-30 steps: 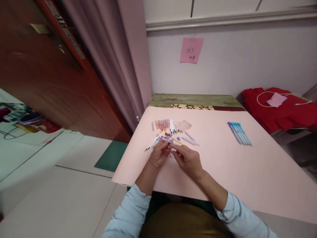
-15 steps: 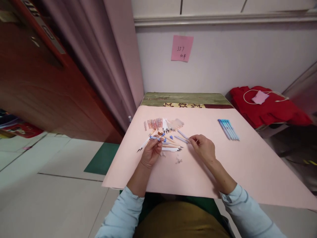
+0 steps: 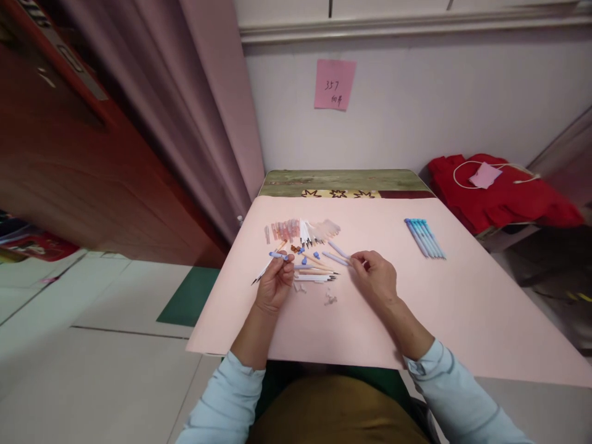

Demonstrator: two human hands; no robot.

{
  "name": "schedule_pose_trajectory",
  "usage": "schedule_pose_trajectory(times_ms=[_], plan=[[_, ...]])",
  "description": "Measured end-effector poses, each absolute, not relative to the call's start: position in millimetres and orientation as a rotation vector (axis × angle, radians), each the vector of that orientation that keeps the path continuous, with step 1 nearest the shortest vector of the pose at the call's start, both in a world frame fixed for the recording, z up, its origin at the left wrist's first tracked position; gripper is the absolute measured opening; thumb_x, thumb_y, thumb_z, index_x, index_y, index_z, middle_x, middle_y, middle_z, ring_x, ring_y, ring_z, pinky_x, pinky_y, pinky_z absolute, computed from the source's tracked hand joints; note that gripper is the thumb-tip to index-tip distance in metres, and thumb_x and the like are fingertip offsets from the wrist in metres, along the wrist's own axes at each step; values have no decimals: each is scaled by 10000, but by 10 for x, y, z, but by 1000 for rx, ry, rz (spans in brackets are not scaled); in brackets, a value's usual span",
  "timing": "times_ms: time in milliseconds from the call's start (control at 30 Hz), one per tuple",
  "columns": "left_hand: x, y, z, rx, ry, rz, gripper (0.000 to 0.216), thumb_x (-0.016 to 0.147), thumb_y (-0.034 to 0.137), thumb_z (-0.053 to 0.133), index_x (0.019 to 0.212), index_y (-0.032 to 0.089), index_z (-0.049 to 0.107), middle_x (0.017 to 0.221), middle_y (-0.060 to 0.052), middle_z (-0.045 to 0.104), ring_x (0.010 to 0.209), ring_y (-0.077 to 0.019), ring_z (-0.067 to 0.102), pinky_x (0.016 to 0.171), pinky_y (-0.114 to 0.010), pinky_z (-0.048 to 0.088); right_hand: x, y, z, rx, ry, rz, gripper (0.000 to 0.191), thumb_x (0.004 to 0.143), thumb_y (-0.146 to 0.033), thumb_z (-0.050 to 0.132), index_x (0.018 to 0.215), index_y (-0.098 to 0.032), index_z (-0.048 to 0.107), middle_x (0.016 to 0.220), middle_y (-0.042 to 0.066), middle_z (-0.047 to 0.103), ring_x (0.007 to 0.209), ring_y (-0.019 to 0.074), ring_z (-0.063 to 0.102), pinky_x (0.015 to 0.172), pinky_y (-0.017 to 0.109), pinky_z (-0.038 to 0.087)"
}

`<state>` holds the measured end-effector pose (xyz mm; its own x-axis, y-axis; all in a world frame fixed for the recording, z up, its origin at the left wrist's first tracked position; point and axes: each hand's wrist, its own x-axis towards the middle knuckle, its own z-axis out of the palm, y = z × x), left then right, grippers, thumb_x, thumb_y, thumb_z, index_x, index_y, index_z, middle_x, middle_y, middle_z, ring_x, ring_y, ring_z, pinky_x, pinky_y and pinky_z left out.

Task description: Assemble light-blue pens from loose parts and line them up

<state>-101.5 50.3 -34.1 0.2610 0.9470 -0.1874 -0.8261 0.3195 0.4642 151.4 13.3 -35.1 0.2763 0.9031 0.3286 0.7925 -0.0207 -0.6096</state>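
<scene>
Blue between the fingertips on the left! The left hand (image 3: 274,287) pinches a slim blue piece (image 3: 278,255) between thumb and fingers, holding it just above the clutter. Across to the right hand (image 3: 377,277): thumb and forefinger come close together, right at the near ends of two pale lavender barrels (image 3: 337,258); whether they actually grip one, I cannot tell.

Between the hands it's busy. Small blue caps (image 3: 317,254) sit beside a few brown bits (image 3: 295,248), and below them white refills (image 3: 314,278) lie lengthwise, dark tips pointing right. Nearer the body, little clear pieces (image 3: 330,298) rest on the pink sheet (image 3: 416,314), too small to make out.

Farther back, a tight line-up: pinkish translucent parts (image 3: 285,230) at the left, dark-tipped white sticks (image 3: 306,234) fanned in the middle, frosted pale pieces (image 3: 327,229) at the right. And well apart from that bunch, over on the right, blue pens (image 3: 424,238) lie side by side in a neat slanted row! On the wall beyond, a pink note (image 3: 335,84); off to the right of the table, red cloth (image 3: 499,197) in a heap.
</scene>
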Motion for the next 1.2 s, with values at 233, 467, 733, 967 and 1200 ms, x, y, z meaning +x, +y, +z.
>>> schedule_pose_trajectory(times_ms=[233, 467, 733, 967, 1200], plan=[[-1019, 510, -323, 316, 507, 1236, 127, 827, 96, 608, 948, 133, 621, 886, -57, 634, 629, -40, 545, 513, -88, 473, 1432, 123, -445, -1807, -1614, 118, 204, 863, -314, 518, 836, -238, 705, 803, 7, 667, 677, 141, 582, 600, 256, 359], [-1044, 526, -355, 317, 446, 1288, 123, 809, 100, 628, 927, 134, 628, 869, -58, 619, 648, -54, 548, 532, -114, 483, 1327, 93, -494, -1744, -1667, 37, 215, 897, -292, 502, 855, -243, 707, 848, 8, 687, 722, 138, 609, 617, 243, 371], [-1035, 517, -343, 284, 471, 1303, 95, 834, 93, 609, 924, 122, 621, 857, -55, 626, 626, -39, 544, 512, -96, 466, 1232, 2, -465, -1726, -1788, 96, 176, 895, -302, 541, 898, -256, 710, 916, -3, 701, 733, 136, 633, 599, 246, 380], [-1015, 510, -355, 314, 452, 1269, 89, 835, 94, 609, 921, 110, 626, 836, -48, 618, 622, -41, 553, 512, -100, 469, 1243, 24, -491, -1800, -2025, 56, 240, 962, -324, 476, 957, -266, 708, 956, 17, 683, 799, 140, 623, 620, 242, 362], [-1000, 510, -394, 360, 464, 1231, 120, 813, 134, 667, 928, 103, 655, 838, -48, 649, 645, -57, 583, 537, -117, 501, 1330, -3, -392, -1775, -2000, -8, 240, 963, -319, 448, 933, -232, 670, 912, 28, 658, 752, 144, 597, 618, 246, 351]])
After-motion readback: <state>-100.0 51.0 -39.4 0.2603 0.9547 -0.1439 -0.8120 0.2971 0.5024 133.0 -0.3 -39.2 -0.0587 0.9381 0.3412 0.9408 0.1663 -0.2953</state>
